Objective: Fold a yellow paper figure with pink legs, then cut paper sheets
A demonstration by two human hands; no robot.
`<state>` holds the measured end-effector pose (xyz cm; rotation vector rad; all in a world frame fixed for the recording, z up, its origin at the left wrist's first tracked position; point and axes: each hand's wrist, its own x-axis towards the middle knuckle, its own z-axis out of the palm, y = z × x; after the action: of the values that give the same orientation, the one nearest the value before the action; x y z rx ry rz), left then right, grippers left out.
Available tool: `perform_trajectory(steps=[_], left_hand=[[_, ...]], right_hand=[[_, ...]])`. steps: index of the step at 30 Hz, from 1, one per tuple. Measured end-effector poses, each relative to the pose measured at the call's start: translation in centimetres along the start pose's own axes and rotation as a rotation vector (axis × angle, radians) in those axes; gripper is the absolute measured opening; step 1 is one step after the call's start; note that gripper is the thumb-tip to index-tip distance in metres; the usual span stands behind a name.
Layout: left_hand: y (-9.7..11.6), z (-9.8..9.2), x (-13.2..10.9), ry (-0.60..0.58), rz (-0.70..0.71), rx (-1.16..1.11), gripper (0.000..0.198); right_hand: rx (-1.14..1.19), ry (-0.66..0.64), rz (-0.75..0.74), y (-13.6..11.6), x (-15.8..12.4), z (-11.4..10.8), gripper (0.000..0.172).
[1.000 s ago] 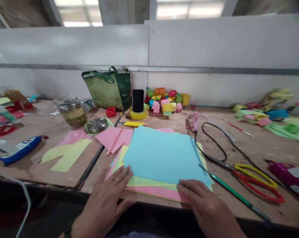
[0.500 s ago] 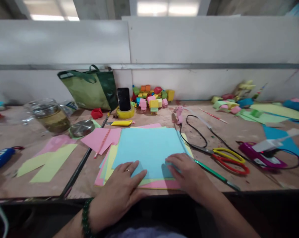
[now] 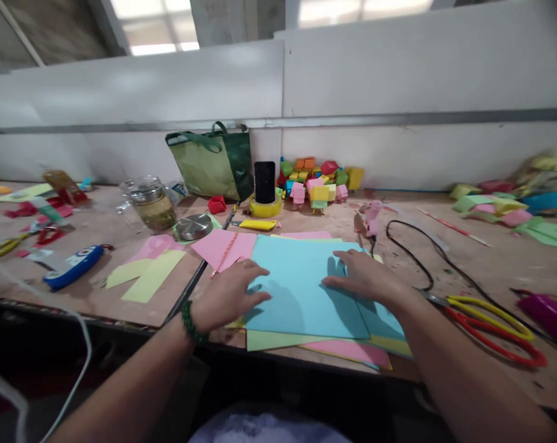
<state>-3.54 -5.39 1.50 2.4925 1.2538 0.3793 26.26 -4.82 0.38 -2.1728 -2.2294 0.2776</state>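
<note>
A light blue paper sheet [image 3: 301, 264] lies on top of a stack of coloured paper at the table's front edge. A second blue sheet [image 3: 383, 317] shows at the right of the stack, partly under my right forearm. Green paper [image 3: 273, 340] and pink paper [image 3: 352, 349] stick out below. My left hand [image 3: 229, 294] is at the top sheet's left edge, fingers spread, a dark green bead bracelet on the wrist. Over the sheet's right side is my right hand [image 3: 364, 274], fingers apart. Whether its fingertips touch the paper, I cannot tell.
Scissors [image 3: 485, 323] with yellow and red handles lie right, near a black cable [image 3: 398, 243]. A yellow cutter [image 3: 258, 225], phone [image 3: 264, 183] and folded paper blocks [image 3: 322, 184] sit behind. Leftward are a glass jar [image 3: 151, 206], metal lid [image 3: 195, 226] and blue tool [image 3: 75, 268].
The view has swung left. Both hands have moved farther up the sides of the stack. The top blue sheet now lies askew, with another blue sheet showing at its right.
</note>
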Motion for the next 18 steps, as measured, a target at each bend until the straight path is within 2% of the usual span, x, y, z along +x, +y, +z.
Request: perform_trajectory(steps=[4,8,10,12,16,18], left_hand=[[-2.0,-1.0,4.0,-0.07,0.056,0.118,0.061],[-3.1,-0.1,7.3,-0.176,0.062,0.123,0.089],[-3.8,0.6,8.4,-0.228,0.032,0.038,0.094],[-4.5,1.0,9.0,-0.231,-0.013,-0.118,0.089],[-5.2,1.0,9.0,-0.157,-0.089,-0.425,0.05],[-5.1,0.5,8.6,-0.148,-0.095,-0.562,0.035]], right_hand=[[0.086,-0.033,0.033,0.4,1.5,-0.4,0.076],[0.185,-0.038,0.072,0.7,1.9,-0.3,0.073],[0.255,-0.025,0.098,0.7,1.8,-0.2,0.079],[0.345,0.0,0.108,0.6,1.6,-0.2,0.078],[0.605,0.031,0.064,0.9,1.0,-0.3,0.041],[0.765,0.047,0.044,1.3,0.7,-0.5,0.034]])
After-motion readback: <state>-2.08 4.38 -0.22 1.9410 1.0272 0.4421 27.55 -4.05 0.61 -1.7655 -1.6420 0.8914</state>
